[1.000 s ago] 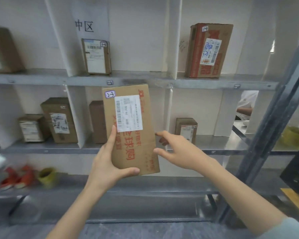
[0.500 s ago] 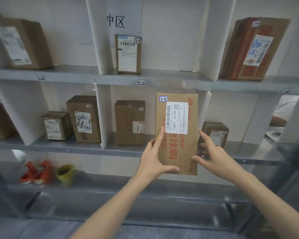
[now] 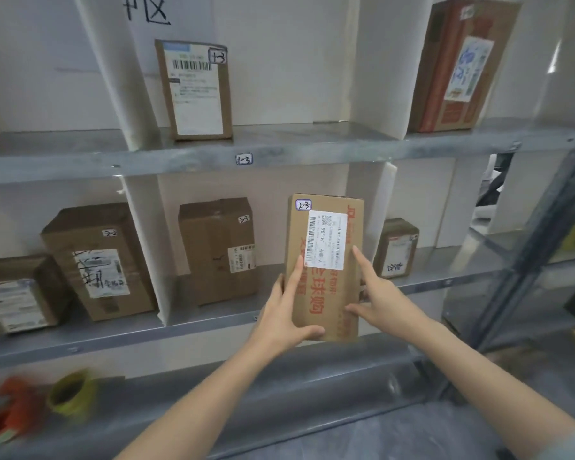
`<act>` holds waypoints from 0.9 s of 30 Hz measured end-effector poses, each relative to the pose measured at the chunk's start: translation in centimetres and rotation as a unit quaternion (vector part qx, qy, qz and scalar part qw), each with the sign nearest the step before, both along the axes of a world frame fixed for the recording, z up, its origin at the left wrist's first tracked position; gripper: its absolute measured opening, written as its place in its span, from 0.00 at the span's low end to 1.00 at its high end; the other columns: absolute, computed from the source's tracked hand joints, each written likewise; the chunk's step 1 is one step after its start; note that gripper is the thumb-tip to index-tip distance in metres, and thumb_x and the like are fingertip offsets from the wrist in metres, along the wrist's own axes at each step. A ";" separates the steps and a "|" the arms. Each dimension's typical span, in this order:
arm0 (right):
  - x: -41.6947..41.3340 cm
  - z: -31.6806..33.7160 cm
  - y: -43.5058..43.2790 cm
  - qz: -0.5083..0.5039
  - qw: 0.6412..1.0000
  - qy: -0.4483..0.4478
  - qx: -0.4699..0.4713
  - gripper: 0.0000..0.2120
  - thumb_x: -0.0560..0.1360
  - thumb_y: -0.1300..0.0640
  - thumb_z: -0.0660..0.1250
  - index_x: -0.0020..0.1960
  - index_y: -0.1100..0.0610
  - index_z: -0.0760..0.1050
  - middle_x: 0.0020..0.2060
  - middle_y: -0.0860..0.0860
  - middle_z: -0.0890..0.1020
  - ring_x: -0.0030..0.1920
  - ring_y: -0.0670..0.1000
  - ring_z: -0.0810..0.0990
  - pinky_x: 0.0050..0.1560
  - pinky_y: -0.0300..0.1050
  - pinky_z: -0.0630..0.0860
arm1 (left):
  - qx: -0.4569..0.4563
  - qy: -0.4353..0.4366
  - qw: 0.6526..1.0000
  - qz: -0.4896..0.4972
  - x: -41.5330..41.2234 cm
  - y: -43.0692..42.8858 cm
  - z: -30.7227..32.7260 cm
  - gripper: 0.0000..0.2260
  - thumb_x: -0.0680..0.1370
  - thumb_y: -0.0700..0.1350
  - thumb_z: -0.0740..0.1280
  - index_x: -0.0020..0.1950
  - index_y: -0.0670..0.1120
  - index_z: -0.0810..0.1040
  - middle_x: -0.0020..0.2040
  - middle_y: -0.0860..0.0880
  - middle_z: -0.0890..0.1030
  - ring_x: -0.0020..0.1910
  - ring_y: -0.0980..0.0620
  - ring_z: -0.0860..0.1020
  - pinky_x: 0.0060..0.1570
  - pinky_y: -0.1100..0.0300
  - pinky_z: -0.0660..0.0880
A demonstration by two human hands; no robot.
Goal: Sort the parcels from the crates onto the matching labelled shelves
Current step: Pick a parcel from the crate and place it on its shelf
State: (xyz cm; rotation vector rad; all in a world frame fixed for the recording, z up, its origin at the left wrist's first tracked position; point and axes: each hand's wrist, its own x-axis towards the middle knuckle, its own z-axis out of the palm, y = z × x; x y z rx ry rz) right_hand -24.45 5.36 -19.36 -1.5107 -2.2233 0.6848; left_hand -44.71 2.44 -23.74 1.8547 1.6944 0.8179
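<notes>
A tall cardboard parcel (image 3: 326, 293) with red print, a white shipping label and a "2-3" tag stands upright at the front edge of the middle shelf (image 3: 213, 322). My left hand (image 3: 284, 310) grips its lower left corner, thumb under the front, index finger up along the face. My right hand (image 3: 379, 298) holds its right edge, index finger pointing up beside the shipping label and thumb on the front. Another brown parcel tagged "2-3" (image 3: 218, 250) stands in the same bay to the left.
The upper shelf carries a "1-3" tag (image 3: 244, 159), a labelled parcel (image 3: 196, 91) and a red-brown box (image 3: 458, 64). White dividers (image 3: 143, 254) split the bays. More parcels (image 3: 97, 260) stand at left, a small box (image 3: 395, 249) at right. A tape roll (image 3: 70, 393) lies below.
The parcel has travelled right and forward into the 2-3 bay, held by both hands. My right hand closed in on its right edge. My view moved closer to the shelves.
</notes>
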 end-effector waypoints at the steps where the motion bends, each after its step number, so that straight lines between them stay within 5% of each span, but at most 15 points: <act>1: -0.2 -0.4 0.6 -0.005 1.000 -0.005 0.001 0.51 0.76 0.57 0.69 0.75 0.40 0.29 0.67 0.49 0.75 0.60 0.50 0.78 0.62 0.52 0.75 | -0.002 0.016 1.000 -0.010 -0.3 0.6 -0.4 0.56 0.68 0.54 0.78 0.70 0.76 0.32 0.80 0.50 0.51 0.77 0.45 0.59 0.69 0.36 0.65; 6: -1.1 -1.8 4.2 0.012 0.999 -0.037 0.000 0.52 0.76 0.58 0.69 0.74 0.39 0.28 0.68 0.51 0.73 0.64 0.52 0.76 0.64 0.56 0.74 | -0.018 0.060 0.998 -0.032 -1.7 3.6 -2.2 0.56 0.71 0.52 0.77 0.69 0.74 0.29 0.80 0.50 0.52 0.78 0.47 0.58 0.71 0.39 0.64; 14: -2.8 -3.2 11.7 0.043 0.999 -0.008 0.012 0.58 0.75 0.59 0.70 0.64 0.31 0.19 0.69 0.53 0.73 0.63 0.54 0.77 0.63 0.59 0.74 | 0.003 0.033 0.998 0.060 -1.7 10.1 -3.0 0.64 0.68 0.44 0.79 0.68 0.70 0.23 0.75 0.47 0.65 0.69 0.45 0.71 0.65 0.45 0.72; 19: -2.4 -5.2 16.7 0.028 0.999 0.000 0.014 0.59 0.75 0.57 0.70 0.63 0.32 0.17 0.64 0.59 0.76 0.57 0.57 0.81 0.58 0.57 0.77 | 0.034 0.060 0.992 0.105 -0.9 14.6 -5.0 0.65 0.67 0.45 0.80 0.69 0.67 0.21 0.75 0.46 0.65 0.67 0.43 0.74 0.61 0.43 0.76; 27: -2.9 -7.4 20.7 0.052 0.998 0.048 -0.003 0.58 0.75 0.63 0.69 0.65 0.31 0.20 0.78 0.49 0.53 0.70 0.56 0.69 0.61 0.52 0.76 | 0.123 0.063 0.981 0.137 -1.3 19.7 -8.8 0.61 0.70 0.31 0.73 0.69 0.72 0.27 0.80 0.48 0.53 0.54 0.35 0.80 0.44 0.44 0.80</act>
